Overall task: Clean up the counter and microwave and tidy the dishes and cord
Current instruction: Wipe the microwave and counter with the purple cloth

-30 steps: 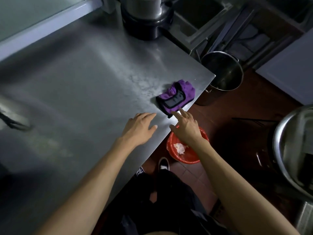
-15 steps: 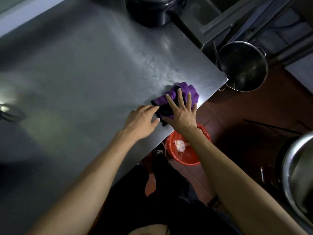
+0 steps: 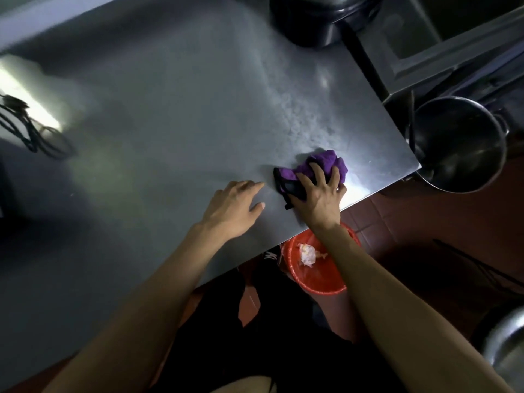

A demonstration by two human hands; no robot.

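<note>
A purple and black cloth [image 3: 326, 163] lies bunched near the right front corner of the steel counter [image 3: 170, 109]. My right hand [image 3: 320, 197] grips it, fingers curled into the fabric. My left hand [image 3: 235, 208] rests flat on the counter just left of the cloth, fingers straight. A black cord [image 3: 31, 131] lies coiled at the counter's left edge, blurred.
A dark pot [image 3: 314, 21] stands at the counter's far edge. A steel pot [image 3: 459, 146] sits on the floor past the right corner. A red basin [image 3: 326, 282] holding crumpled paper sits below the front edge. Another steel vessel [image 3: 507, 344] shows at the lower right.
My right hand reached the cloth, laid its fingers over it, then curled them into it and bunched the fabric. My left hand stayed flat beside it.
</note>
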